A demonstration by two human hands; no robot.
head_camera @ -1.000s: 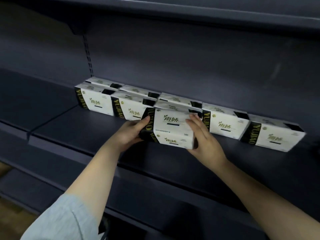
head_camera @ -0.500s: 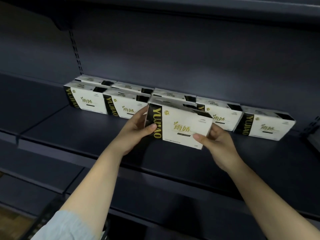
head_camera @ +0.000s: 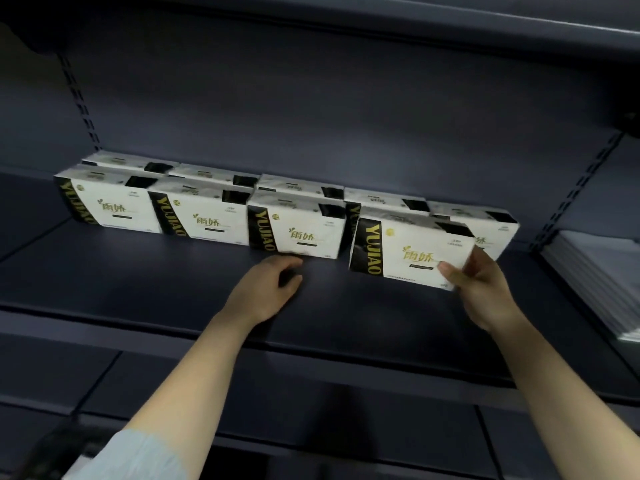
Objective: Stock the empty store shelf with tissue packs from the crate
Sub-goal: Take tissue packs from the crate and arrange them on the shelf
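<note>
Three packs stand in the front row on the shelf, more behind them. Right hand pinches a fourth pack at its lower right corner, thumb on the face, held just off the shelf at 2 o'clock. Its long axis runs left to right, matching the row. The open slot lies right beside the third pack. Left hand rests loosely curled and empty at 12 o'clock, touching the shelf below the third pack; the right is the nearer for setting down.

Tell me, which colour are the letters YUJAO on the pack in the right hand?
Gold, on a black band along the held pack, seen in the head view.
</note>
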